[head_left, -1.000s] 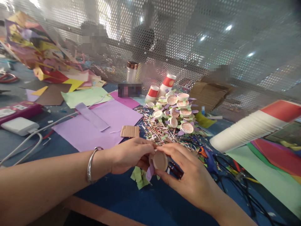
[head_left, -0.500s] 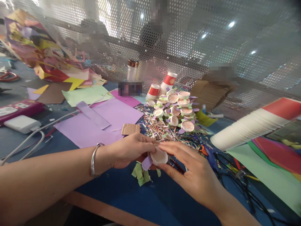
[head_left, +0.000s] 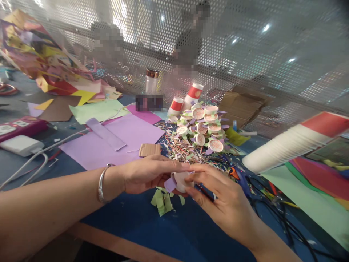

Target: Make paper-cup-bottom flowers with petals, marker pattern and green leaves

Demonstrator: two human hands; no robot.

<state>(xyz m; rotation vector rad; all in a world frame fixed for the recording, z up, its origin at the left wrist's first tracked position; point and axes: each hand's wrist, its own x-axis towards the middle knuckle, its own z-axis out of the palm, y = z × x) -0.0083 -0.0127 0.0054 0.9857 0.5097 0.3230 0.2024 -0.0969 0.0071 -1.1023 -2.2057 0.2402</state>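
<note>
Between my hands is a cut-off paper cup base (head_left: pixel 180 183), white and round, with a purple paper tab (head_left: pixel 170 185) sticking out at its left. My left hand (head_left: pixel 151 174) supports it from the left and beneath, thumb stretched along its upper edge; some of its fingers are hidden. From the right, my right hand (head_left: pixel 222 191) grips the base between thumb and fingers, with fingertips over its face. Small green paper pieces (head_left: pixel 162 202) lie on the table just below. Beyond my hands stands a pile of similar cup bases (head_left: pixel 201 128) with green and purple tabs.
Paper scraps (head_left: pixel 184 151) surround the pile. Purple sheets (head_left: pixel 109 145), a cardboard piece (head_left: pixel 149 150) and a power strip (head_left: pixel 21 127) lie left. A long stack of paper cups (head_left: pixel 289 145) leans at right, above black cables (head_left: pixel 278 214). Behind rises a perforated metal screen (head_left: pixel 152 47).
My left thumb has straightened along the top of the cup base, meeting my right fingers. The right fingers have curled further over its face. The view has shifted slightly.
</note>
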